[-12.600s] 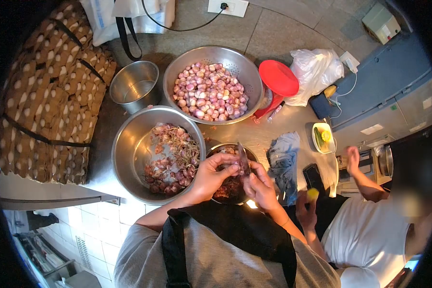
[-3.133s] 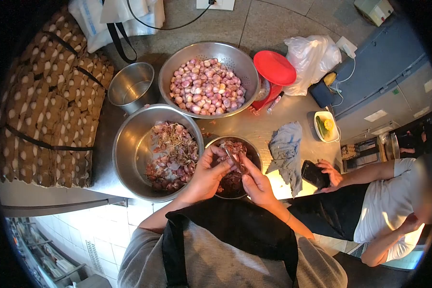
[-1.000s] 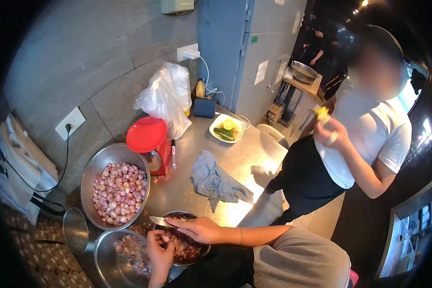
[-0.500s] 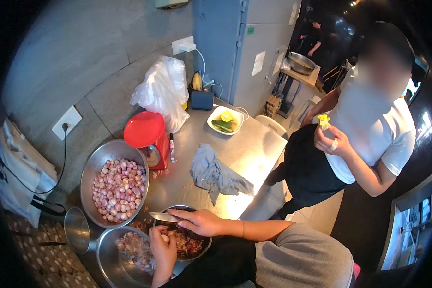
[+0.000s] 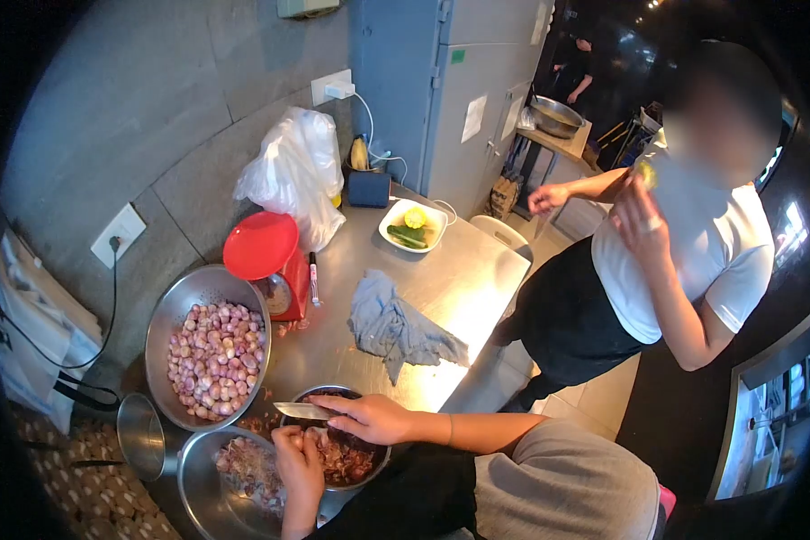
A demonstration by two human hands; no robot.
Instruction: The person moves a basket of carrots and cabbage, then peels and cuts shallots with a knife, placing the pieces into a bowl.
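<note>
My right hand (image 5: 375,419) is closed on a knife (image 5: 302,410), its blade pointing left over a metal bowl (image 5: 385,461) of dark reddish skins. Just below the blade, my left hand (image 5: 299,463) is closed around a small shallot (image 5: 312,436), mostly covered by the fingers. Beside that hand, a second metal bowl (image 5: 189,468) contains pale peeled shallots and papery scraps. Farther up on the left, a large metal bowl (image 5: 157,360) holds a heap of pinkish shallots (image 5: 214,360).
A red scale (image 5: 261,247), a marker (image 5: 314,279), a blue-grey cloth (image 5: 396,324) and a white dish (image 5: 391,236) with corn and green pieces stand on the metal table (image 5: 333,360). Another person (image 5: 693,243) stands at right, holding yellow food. A plastic bag (image 5: 292,180) is by the wall.
My hands stay over the bowls, with the knife and shallot shifted only slightly. The other person has raised the yellow food toward the mouth and brought the other arm forward.
</note>
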